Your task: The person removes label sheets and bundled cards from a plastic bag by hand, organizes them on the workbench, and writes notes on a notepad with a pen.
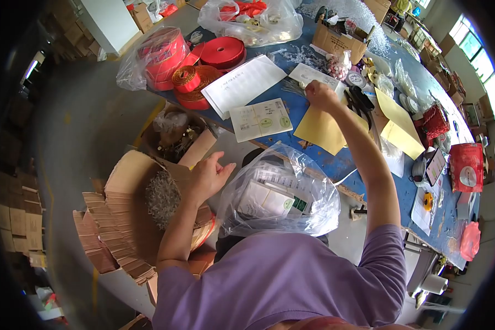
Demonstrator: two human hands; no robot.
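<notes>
My right hand (322,95) is closed over the blue table, its fingertips at the edge of a white paper slip (315,77). Thin pale strands (293,86) lie beside those fingers; whether any are gripped I cannot make out. Under my right wrist is a yellow paper sheet (325,131). My left hand (211,176) hovers above a cardboard box, fingers loosely bent and apart, holding nothing. On my lap sits a clear plastic bag (319,206) with bundles of printed cards (265,199) inside. A banded stack of printed cards (262,119) lies at the table's near edge.
An open cardboard box (132,190) with clear shreds stands at left. Red ribbon rolls (221,52) and white papers (244,85) occupy the table (344,165). Black scissors (360,100), a folded yellow sheet (400,124), a phone (435,166) and a red bag (466,168) are at right.
</notes>
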